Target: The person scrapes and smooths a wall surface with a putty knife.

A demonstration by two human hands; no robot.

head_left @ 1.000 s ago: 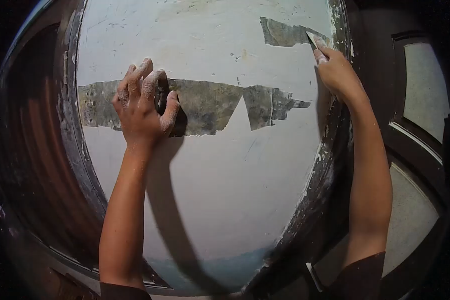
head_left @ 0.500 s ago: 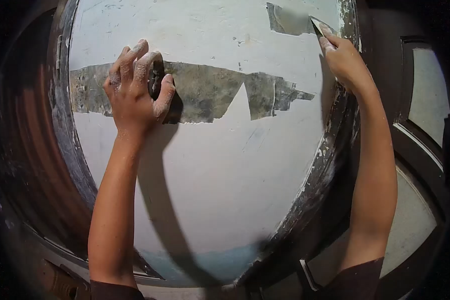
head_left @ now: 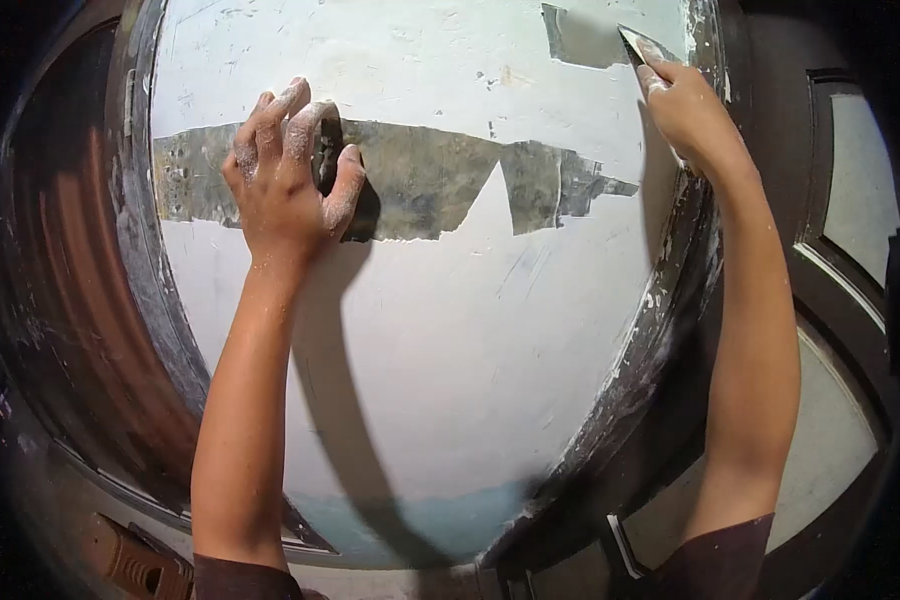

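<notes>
My left hand (head_left: 288, 180) rests against the wall over a bare grey band (head_left: 410, 180), its fingers apart and bent, with white dust on them. Nothing shows in it. At the upper right, my right hand (head_left: 682, 100) is closed round a scraper (head_left: 635, 45), whose handle the fingers largely hide. The blade is tilted and lies beside a smaller grey patch (head_left: 585, 40) in the white wall surface (head_left: 450, 340). Below the grey band, a white pointed piece (head_left: 490, 205) juts up into it.
A worn dark frame (head_left: 620, 385) with flaked white paint runs along the right side of the wall. Another weathered frame (head_left: 150, 230) borders it on the left. Dark panelling with pale panels (head_left: 855, 180) stands at the far right. A brown object (head_left: 135, 560) is at the lower left.
The whole view has shifted slightly to the right. My right hand and the scraper have moved slightly relative to the small grey patch. My left hand keeps its pose.
</notes>
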